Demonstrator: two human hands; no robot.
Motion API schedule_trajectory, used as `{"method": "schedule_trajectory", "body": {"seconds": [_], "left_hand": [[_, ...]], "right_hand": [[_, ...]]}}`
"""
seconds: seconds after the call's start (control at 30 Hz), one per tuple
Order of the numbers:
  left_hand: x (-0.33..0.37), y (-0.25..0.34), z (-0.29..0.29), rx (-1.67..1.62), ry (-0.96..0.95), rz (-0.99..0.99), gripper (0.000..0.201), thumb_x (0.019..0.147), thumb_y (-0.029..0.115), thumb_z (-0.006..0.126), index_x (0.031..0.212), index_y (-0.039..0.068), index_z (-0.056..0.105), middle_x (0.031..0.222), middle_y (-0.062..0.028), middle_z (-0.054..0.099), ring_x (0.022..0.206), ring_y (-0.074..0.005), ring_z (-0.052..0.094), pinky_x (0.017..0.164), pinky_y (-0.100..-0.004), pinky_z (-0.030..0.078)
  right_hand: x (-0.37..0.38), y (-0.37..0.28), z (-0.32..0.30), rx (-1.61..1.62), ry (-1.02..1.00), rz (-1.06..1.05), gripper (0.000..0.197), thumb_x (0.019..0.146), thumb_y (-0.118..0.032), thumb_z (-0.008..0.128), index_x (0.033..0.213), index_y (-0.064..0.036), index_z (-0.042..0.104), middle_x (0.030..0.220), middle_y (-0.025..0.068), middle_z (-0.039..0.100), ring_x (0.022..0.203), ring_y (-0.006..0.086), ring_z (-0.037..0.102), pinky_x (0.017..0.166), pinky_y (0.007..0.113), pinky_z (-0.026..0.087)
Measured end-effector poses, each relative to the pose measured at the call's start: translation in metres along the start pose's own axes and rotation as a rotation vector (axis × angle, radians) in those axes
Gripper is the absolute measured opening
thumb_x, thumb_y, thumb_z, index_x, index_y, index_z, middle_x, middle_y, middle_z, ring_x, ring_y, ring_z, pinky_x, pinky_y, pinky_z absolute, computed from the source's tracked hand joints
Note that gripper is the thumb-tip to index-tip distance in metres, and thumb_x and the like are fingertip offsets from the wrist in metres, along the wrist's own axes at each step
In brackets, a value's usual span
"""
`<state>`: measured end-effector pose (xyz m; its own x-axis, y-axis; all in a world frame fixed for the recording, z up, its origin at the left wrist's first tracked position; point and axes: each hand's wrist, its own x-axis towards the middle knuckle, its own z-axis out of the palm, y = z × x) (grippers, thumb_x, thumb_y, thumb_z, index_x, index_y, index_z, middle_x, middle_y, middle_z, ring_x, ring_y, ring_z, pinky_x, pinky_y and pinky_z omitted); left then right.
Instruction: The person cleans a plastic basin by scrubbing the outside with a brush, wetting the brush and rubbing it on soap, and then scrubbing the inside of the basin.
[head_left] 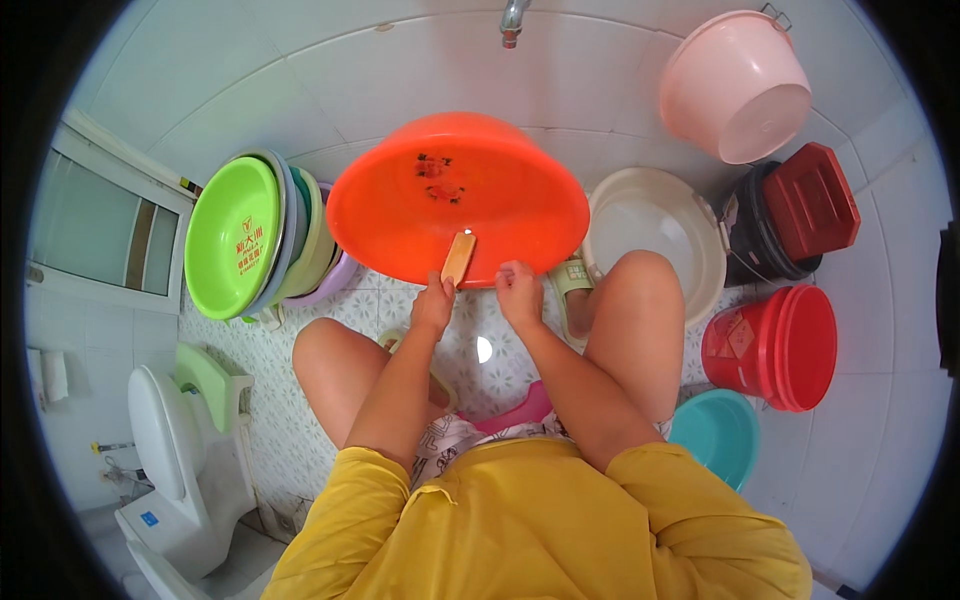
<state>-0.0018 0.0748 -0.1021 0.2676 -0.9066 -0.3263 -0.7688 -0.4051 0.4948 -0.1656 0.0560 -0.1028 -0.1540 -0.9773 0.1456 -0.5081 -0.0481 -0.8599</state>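
Note:
A large orange plastic basin point(520, 185) with printed flowers inside is tilted, its opening facing me. My left hand point(434, 304) is closed round the near end of a flat tan wooden scrubbing brush point(458, 258), which lies over the basin's near rim. No bristles show. My right hand point(520, 292) is at the same rim, a little to the right of the brush. Its fingers are curled in and overlap the basin's edge. Whether they grip the rim or something small is hidden.
Stacked basins point(235, 240) stand at left, beside a white toilet point(165, 430). At right are a cream tub point(655, 235), a red bucket point(770, 345), a black bucket point(755, 235) and a teal basin point(715, 435). A pink bucket point(735, 85) and a tap point(512, 25) are on the wall.

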Motion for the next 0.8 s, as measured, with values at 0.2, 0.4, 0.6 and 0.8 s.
{"method": "schedule_trajectory", "body": {"seconds": [0.2,0.4,0.6,0.8], "left_hand": [[0.011,-0.007,0.006,-0.045,-0.054,0.019,0.039,0.093,0.043,0.033,0.105,0.007,0.039,0.078,-0.0277,0.061,0.071,-0.0431,0.060,0.068,-0.0503,0.046],[-0.014,0.020,-0.016,-0.241,-0.278,-0.076,0.060,0.086,0.057,0.042,0.114,0.005,0.032,0.095,-0.0273,0.060,0.091,-0.0407,0.059,0.079,-0.0451,0.045],[-0.033,0.018,-0.013,0.032,-0.232,0.136,0.058,0.081,0.038,0.055,0.121,0.008,0.027,0.108,-0.0251,0.057,0.096,-0.0434,0.057,0.081,-0.0465,0.045],[-0.051,0.037,-0.017,0.140,-0.144,0.172,0.051,0.085,0.036,0.051,0.126,0.011,0.033,0.093,-0.0239,0.062,0.085,-0.0428,0.059,0.075,-0.0510,0.046]], "right_hand": [[0.017,0.026,0.008,0.108,0.216,0.717,0.029,0.080,-0.023,0.068,0.092,0.0010,0.057,0.082,0.0105,0.062,0.069,0.0191,0.062,0.054,0.035,0.052],[0.029,0.026,0.003,0.771,0.137,0.674,0.029,0.082,-0.019,0.066,0.096,0.0044,0.057,0.085,0.0105,0.062,0.066,0.0188,0.062,0.052,0.030,0.055],[0.025,0.016,0.006,0.705,0.105,0.626,0.025,0.076,-0.012,0.067,0.088,0.0090,0.060,0.081,0.0147,0.063,0.061,0.0196,0.062,0.047,0.030,0.056],[0.022,0.019,0.008,0.668,0.061,0.653,0.024,0.079,-0.011,0.066,0.095,0.0045,0.059,0.089,0.0125,0.064,0.068,0.0204,0.063,0.052,0.029,0.056]]}}
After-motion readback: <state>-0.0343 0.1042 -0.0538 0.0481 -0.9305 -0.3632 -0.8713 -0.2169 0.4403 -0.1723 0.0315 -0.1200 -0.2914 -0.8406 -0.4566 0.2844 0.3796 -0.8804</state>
